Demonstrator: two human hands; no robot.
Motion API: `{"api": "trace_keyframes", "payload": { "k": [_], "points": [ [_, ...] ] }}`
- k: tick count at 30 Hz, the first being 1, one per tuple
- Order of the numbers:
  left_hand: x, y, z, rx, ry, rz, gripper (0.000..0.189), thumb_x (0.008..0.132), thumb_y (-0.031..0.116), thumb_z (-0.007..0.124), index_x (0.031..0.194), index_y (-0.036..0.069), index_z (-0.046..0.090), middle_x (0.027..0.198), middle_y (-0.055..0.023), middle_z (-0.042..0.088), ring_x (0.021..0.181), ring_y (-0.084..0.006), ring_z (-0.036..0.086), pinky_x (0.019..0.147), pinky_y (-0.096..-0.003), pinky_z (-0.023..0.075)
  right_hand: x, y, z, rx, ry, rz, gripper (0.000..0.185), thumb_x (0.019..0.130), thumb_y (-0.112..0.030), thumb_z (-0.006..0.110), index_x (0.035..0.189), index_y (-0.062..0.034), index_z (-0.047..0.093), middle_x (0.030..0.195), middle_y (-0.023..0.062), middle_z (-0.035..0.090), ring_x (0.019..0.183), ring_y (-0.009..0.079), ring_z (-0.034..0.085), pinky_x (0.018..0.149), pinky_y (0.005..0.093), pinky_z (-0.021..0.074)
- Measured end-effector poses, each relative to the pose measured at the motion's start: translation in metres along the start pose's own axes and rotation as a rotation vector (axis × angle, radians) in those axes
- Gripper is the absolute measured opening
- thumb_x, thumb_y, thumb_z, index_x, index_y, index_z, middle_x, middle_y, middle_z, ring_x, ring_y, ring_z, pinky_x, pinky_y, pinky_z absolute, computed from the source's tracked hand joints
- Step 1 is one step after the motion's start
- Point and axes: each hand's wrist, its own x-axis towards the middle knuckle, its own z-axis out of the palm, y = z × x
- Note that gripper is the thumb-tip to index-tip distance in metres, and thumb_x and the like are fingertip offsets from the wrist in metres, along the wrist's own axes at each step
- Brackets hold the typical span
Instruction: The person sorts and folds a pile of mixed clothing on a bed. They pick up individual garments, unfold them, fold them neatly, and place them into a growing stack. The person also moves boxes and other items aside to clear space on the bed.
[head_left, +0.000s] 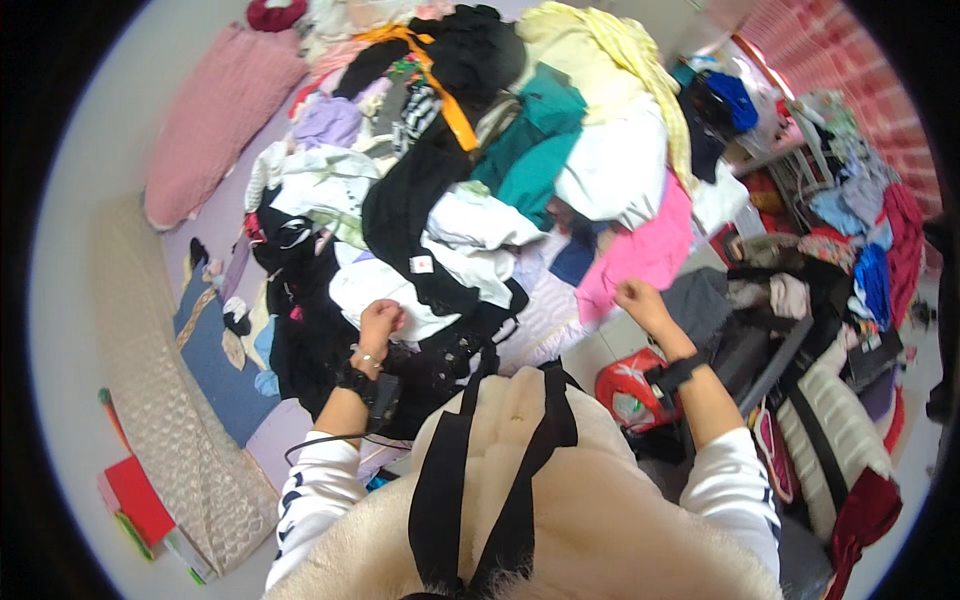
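Observation:
My left hand (382, 321), its fingers curled, is at the edge of a white garment (375, 289) on a bed heaped with clothes; whether it grips the cloth is unclear. To the right, my right hand (637, 300) is closed at the lower edge of a bright pink cloth (645, 255), and a hold on it cannot be made out. Between and beyond the hands lie a black garment (405, 202) with a white tag, a crumpled white garment (480, 221), and a teal garment (536, 142). Black clothes (307, 322) are piled left of my left hand.
A pink pillow (225, 124) lies at upper left, above a quilted beige pad (165, 375). Beside the bed at right are a red patterned bag or container (637, 386), dark grey fabric (694, 300), a rack (806, 157) near heaped clothes, and pink hangers (772, 454).

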Motion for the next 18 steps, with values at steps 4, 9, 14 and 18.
{"api": "trace_keyframes", "payload": {
  "k": [4,9,14,18],
  "points": [
    [0.035,0.037,0.032,0.278,0.432,0.467,0.033,0.071,0.016,0.065,0.094,-0.005,0.054,0.079,-0.0096,0.058,0.073,-0.0165,0.055,0.065,-0.0254,0.0460,0.103,-0.111,0.044,0.125,-0.085,-0.313,0.015,0.071,-0.015,0.057,0.081,-0.0031,0.056,0.065,0.0124,0.056,0.060,0.0232,0.056,0.057,0.0319,0.0441],
    [0.089,0.058,0.076,0.405,0.627,0.376,0.081,0.057,0.022,0.074,0.117,-0.013,0.033,0.110,-0.0258,0.049,0.095,-0.0337,0.053,0.085,-0.0331,0.0406,0.130,-0.183,0.080,0.359,-0.329,-0.446,0.015,0.073,-0.012,0.057,0.083,-0.0014,0.056,0.065,0.0112,0.058,0.059,0.0206,0.057,0.057,0.0305,0.0446],
    [0.069,0.105,0.077,-0.068,0.250,0.134,0.029,0.070,0.017,0.056,0.088,-0.006,0.055,0.083,-0.0127,0.059,0.078,-0.0211,0.056,0.068,-0.0290,0.0430,0.132,-0.177,0.080,0.465,-0.409,-0.200,0.019,0.075,-0.016,0.060,0.086,-0.0007,0.058,0.067,0.0061,0.058,0.062,0.0131,0.056,0.058,0.0246,0.0446],
    [-0.034,0.178,0.055,-0.453,-0.196,0.290,0.029,0.077,0.016,0.051,0.100,-0.002,0.055,0.091,-0.0075,0.060,0.081,-0.0151,0.058,0.074,-0.0243,0.0448,0.157,-0.191,0.083,1.045,-0.462,0.310,0.035,0.079,-0.027,0.061,0.096,0.0021,0.054,0.080,0.0081,0.058,0.070,0.0136,0.056,0.063,0.0238,0.0455]
  ]
}}
